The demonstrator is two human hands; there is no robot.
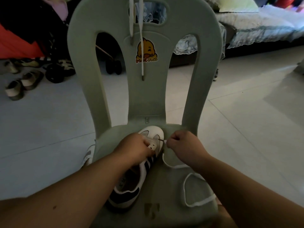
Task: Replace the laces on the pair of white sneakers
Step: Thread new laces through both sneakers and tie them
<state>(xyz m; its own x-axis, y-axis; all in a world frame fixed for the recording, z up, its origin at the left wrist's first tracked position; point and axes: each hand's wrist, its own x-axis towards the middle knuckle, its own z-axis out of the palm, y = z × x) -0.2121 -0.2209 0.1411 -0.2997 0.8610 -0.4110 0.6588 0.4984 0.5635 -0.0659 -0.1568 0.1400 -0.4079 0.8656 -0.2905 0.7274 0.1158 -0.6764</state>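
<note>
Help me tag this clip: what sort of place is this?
Probably a home, perhaps a bedroom: a bed with a frilled cover at back right, shoes loose on the tiled floor, and a plastic chair with a duck sticker.

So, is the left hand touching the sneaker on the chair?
Touching. The head view shows the left hand gripping the sneaker near its eyelets.
</note>
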